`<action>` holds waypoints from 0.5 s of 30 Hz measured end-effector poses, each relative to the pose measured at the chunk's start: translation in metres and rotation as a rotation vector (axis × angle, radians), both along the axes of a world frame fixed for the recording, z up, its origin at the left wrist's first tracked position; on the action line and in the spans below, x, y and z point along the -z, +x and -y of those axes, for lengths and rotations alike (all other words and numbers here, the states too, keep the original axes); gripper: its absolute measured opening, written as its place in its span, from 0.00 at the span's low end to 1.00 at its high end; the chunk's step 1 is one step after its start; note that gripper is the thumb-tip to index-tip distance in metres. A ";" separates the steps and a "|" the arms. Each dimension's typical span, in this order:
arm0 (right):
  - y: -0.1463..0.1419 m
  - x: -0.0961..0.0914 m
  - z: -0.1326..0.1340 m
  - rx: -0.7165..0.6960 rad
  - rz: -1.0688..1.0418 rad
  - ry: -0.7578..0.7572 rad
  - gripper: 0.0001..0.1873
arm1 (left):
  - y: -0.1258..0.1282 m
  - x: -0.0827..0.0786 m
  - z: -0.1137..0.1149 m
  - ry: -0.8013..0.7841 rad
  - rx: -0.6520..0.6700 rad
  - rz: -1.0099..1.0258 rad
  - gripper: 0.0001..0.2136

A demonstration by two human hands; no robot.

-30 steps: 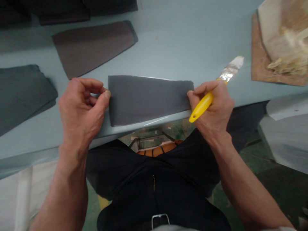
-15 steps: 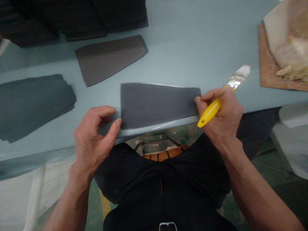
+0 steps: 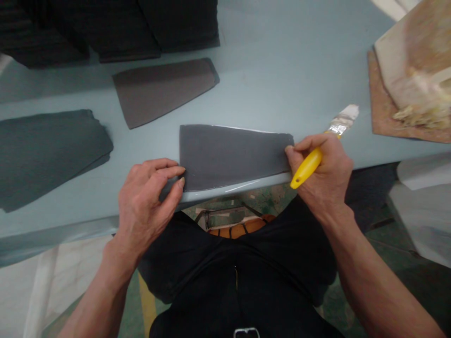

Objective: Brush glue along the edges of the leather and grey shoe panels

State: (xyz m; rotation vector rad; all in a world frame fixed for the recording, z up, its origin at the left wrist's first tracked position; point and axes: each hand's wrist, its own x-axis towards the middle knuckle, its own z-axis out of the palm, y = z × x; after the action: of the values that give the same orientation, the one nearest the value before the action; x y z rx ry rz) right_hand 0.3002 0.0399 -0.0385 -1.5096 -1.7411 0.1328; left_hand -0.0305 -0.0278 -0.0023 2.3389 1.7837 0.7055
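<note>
A dark grey, tapering flat panel (image 3: 232,157) lies lengthwise along the table's front edge, its wide end to the left. My left hand (image 3: 150,197) is at that end, thumb and fingertips closed on the lower left corner. At the narrow end, the thumb and index finger of my right hand (image 3: 327,173) pinch the right edge. The same hand also grips a paintbrush (image 3: 307,168) with a yellow handle. Its whitish, coated bristles point up and to the right, away from the panel.
Behind the panel lies a brownish tapering piece (image 3: 165,91). Dark green-grey pieces (image 3: 52,157) overlap at the left, and tall black stacks (image 3: 183,23) stand at the back left. A pale container (image 3: 394,56) crusted with dried residue sits on a brown board (image 3: 380,108) at right.
My left hand has moved right onto the panel's left corner, and its fingers have closed together. My right hand keeps its hold on the brush and the panel's edge. The view has shifted slightly.
</note>
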 end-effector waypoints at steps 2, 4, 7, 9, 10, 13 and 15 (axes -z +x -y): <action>0.001 0.000 -0.001 -0.004 -0.005 -0.012 0.09 | 0.000 0.001 -0.001 -0.010 -0.005 -0.007 0.10; 0.001 0.001 -0.001 -0.006 -0.015 -0.017 0.10 | 0.000 0.001 -0.001 -0.029 -0.020 -0.012 0.09; 0.001 0.001 -0.003 -0.004 -0.025 -0.009 0.10 | 0.000 0.001 -0.002 -0.037 -0.040 0.000 0.09; 0.001 0.000 -0.003 -0.012 -0.034 -0.004 0.11 | 0.001 0.001 -0.003 -0.027 -0.039 0.006 0.09; 0.001 -0.001 -0.004 -0.019 -0.040 -0.004 0.11 | 0.001 0.002 -0.003 -0.022 -0.037 0.005 0.09; -0.001 -0.003 -0.005 -0.033 -0.064 -0.012 0.11 | 0.001 0.004 -0.004 -0.014 -0.036 0.000 0.08; -0.002 -0.005 -0.005 -0.038 -0.085 -0.018 0.10 | 0.002 0.004 -0.004 0.004 -0.038 0.010 0.08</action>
State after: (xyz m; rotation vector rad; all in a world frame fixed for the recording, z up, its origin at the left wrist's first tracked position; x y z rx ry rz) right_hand 0.2979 0.0451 -0.0336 -1.4636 -1.7056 0.2294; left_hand -0.0289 -0.0236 -0.0067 2.3063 1.8286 0.7250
